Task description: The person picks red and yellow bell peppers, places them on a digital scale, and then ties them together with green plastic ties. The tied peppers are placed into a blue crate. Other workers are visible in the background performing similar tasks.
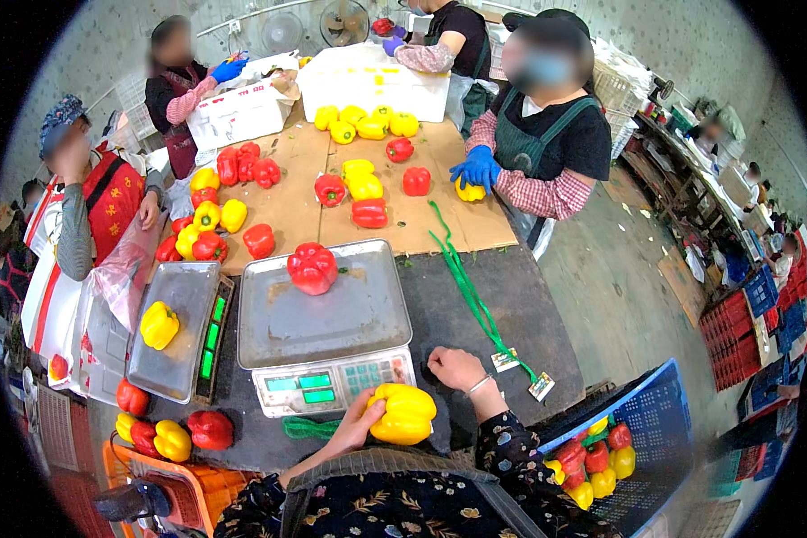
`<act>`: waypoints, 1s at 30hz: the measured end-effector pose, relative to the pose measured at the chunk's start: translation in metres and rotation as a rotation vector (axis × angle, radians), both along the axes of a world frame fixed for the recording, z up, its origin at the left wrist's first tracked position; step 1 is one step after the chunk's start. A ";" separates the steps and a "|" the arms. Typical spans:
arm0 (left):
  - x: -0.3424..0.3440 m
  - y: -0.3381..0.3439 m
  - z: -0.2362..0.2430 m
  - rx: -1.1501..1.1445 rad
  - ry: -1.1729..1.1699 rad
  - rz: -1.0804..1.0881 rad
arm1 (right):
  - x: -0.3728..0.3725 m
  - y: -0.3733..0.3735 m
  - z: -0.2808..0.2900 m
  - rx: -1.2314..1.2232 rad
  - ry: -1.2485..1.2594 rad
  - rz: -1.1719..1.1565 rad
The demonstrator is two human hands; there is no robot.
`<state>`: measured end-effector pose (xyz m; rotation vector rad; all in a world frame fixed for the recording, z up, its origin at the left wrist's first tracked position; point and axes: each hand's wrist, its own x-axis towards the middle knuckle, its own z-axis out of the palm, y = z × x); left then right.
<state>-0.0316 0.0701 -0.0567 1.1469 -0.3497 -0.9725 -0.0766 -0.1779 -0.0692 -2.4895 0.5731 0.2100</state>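
Note:
My left hand grips a large yellow pepper in front of a white scale. The scale's steel pan bears a large red pepper. Just right of the scale, my right hand is loosely curled over the dark tabletop, with nothing visible in it. A second scale's tray at the left holds a yellow pepper. A green strap lies below the main scale; green lanyards with tags lie to its right.
Several red and yellow peppers lie on cardboard and at the lower left. Co-workers stand round the table, one in blue gloves holding a yellow pepper. A blue crate of peppers is lower right, an orange crate lower left. White foam boxes stand behind.

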 end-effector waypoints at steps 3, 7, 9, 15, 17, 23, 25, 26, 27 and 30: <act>0.001 -0.001 0.001 -0.008 0.003 -0.012 | 0.001 -0.001 -0.002 0.025 -0.027 0.026; -0.001 -0.001 0.003 0.004 0.036 -0.001 | 0.000 -0.001 -0.006 0.024 0.013 0.024; 0.000 -0.001 0.005 -0.001 0.023 -0.010 | 0.001 -0.001 -0.003 0.022 0.025 0.024; -0.001 -0.001 0.011 0.004 0.030 0.006 | 0.001 -0.001 -0.006 0.050 0.000 0.067; 0.000 -0.002 0.017 0.014 0.008 0.000 | 0.001 -0.002 -0.007 0.044 -0.017 0.086; 0.000 0.000 0.014 0.033 0.030 0.007 | 0.000 0.000 -0.007 0.054 -0.035 0.081; 0.000 0.000 0.014 0.037 0.015 0.009 | 0.000 0.000 -0.009 0.057 -0.038 0.077; 0.001 0.000 0.013 0.044 0.000 0.009 | 0.001 0.000 -0.008 0.067 -0.029 0.079; 0.001 0.000 0.013 0.050 -0.015 0.008 | 0.001 -0.001 -0.006 0.076 -0.021 0.080; 0.000 -0.001 0.017 0.037 0.012 0.016 | 0.001 0.001 0.002 0.088 -0.004 0.074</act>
